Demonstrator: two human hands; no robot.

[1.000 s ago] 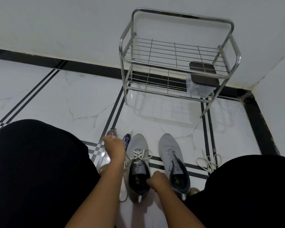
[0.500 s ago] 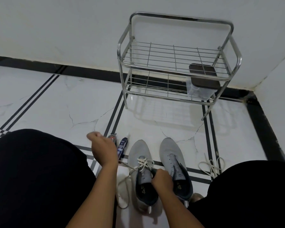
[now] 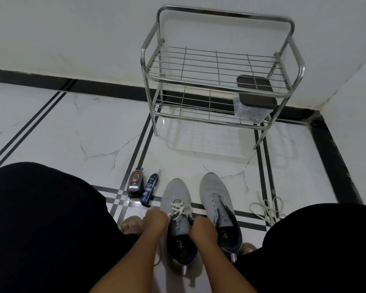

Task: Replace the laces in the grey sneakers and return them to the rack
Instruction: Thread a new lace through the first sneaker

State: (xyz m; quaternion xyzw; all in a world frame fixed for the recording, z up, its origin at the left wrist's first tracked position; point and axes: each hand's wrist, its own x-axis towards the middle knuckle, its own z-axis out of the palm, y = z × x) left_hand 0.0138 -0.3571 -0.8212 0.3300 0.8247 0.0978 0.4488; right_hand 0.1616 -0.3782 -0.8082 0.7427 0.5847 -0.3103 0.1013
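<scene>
My left hand [image 3: 155, 220] has dropped from beside the spray can [image 3: 149, 190] to the left sneaker [image 3: 179, 220], fingers curled at its white lace [image 3: 181, 209]; whether they pinch it, I cannot tell. My right hand [image 3: 202, 228] stays gripping the shoe's collar. The right sneaker [image 3: 217, 205] sits just beside, unlaced. A loose lace [image 3: 266, 208] lies farther right. Both sneakers rest on the floor before the rack [image 3: 220, 70].

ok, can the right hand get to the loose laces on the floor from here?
Probably yes. The loose laces lie on bare floor right of the unlaced sneaker, nothing covering them, though the right hand is busy at the other sneaker.
</scene>
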